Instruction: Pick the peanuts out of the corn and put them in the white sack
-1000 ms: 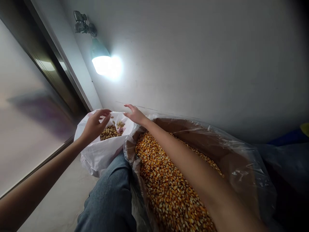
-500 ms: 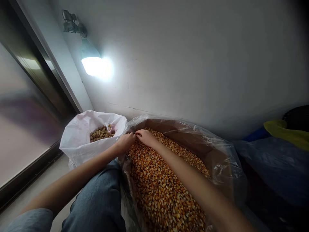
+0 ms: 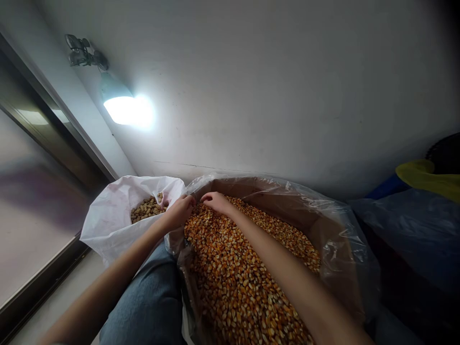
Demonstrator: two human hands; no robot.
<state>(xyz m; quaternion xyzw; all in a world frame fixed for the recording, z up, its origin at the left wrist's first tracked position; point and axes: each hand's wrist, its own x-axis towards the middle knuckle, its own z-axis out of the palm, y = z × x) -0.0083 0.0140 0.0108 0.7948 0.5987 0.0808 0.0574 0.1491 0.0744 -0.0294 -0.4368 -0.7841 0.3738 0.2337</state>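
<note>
Orange and yellow corn kernels [image 3: 244, 282] fill a large box lined with clear plastic [image 3: 345, 239]. My left hand [image 3: 184, 209] is curled at the box's far left corner, beside the plastic edge; whatever its fingers hold is too small to make out. Just right of it, my right hand [image 3: 215, 202] is over the far end of the kernels, fingers bent together, their contents hidden. A narrow gap separates the two hands. To the left stands a white sack [image 3: 111, 211] with unshelled peanuts [image 3: 146, 210] inside.
A lit lamp [image 3: 120, 108] hangs from a metal tap [image 3: 84, 52] on the wall [image 3: 251, 96]. My jeans-covered knee [image 3: 147, 297] is left of the box. Dark plastic [image 3: 413, 230] and a yellow cloth [image 3: 427, 177] lie at the right.
My hands have moved slightly apart, the left one shifting left. The camera view has also shifted, with the lamp now lower and further left.
</note>
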